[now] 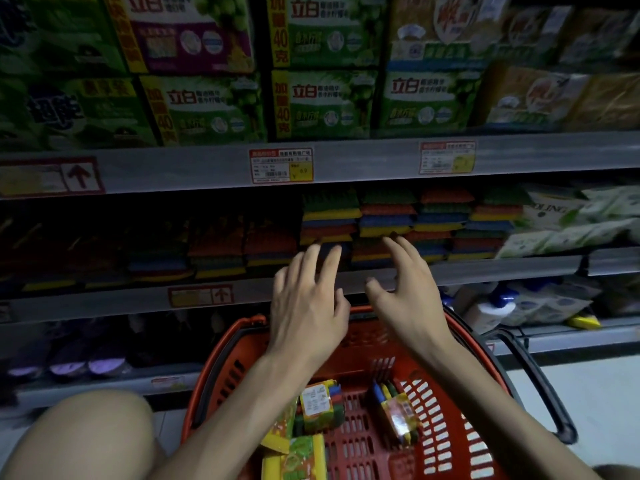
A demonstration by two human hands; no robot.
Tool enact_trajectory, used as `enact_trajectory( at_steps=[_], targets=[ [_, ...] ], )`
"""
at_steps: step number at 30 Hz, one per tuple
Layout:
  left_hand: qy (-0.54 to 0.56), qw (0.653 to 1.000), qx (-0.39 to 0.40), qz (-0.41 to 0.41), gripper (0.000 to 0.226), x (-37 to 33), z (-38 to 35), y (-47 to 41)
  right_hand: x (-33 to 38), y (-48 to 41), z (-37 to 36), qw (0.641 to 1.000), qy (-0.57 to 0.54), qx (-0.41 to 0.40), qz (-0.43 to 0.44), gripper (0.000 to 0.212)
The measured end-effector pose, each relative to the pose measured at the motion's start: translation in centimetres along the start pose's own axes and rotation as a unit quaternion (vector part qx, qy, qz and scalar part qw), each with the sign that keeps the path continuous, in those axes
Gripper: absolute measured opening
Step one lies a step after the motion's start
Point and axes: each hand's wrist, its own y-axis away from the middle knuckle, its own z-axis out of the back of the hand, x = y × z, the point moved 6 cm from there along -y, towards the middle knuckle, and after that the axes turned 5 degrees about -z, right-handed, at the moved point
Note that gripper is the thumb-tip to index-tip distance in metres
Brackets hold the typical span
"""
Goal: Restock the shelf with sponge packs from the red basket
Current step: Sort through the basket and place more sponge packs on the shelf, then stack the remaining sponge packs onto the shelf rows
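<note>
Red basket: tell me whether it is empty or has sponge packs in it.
Not empty. The red basket holds several sponge packs: one near the middle, another to its right, and more at the lower left.

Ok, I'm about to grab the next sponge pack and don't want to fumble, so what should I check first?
1. Left hand free: ok, fingers spread, holding nothing.
2. Right hand free: ok, open and empty.
3. Stock in the red basket: ok, several sponge packs lie inside.
4. Basket within reach: ok, directly beneath both forearms.
5. Shelf room: ok, the darker stacks to the left sit lower than the stacks by the fingertips.
6. Stacks squared up: cannot tell, too dim and blurred.
</note>
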Motion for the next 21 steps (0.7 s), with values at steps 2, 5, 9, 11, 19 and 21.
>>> enact_trajectory(
  at_steps=[2, 5, 9, 11, 19, 21],
  targets=[
    [0.014, 1.0, 0.006, -0.003, 0.06, -0.2, 0.3, 0.5, 0.0, 0.5, 0.4, 1.0, -0.006, -0.007, 0.013, 0.067],
    [0.035, 0.999, 0.015, -0.015, 0.057, -0.6, 1.1, 1.8, -0.2, 1.8, 0.8, 0.999, 0.002, -0.006, 0.032, 0.067],
    [0.048, 0.998, 0.023, -0.034, 0.051, -0.3, 2.2, 4.3, -1.4, 4.1, 1.0, 0.998, 0.037, 0.028, 0.041, 0.068],
    [0.06, 0.997, 0.032, -0.036, 0.049, 0.3, 2.4, 5.9, -2.3, 5.4, 0.8, 0.995, 0.063, 0.054, 0.049, 0.066],
    [0.024, 0.983, 0.182, -0.018, 0.056, 5.2, -1.9, 12.7, -7.6, 9.3, -2.2, 0.966, 0.168, 0.195, 0.015, 0.063],
    [0.005, 0.955, 0.296, -0.009, 0.064, 6.5, -4.2, 14.4, -10.1, 9.5, -3.4, 0.95, 0.198, 0.239, -0.033, 0.061]
  ],
)
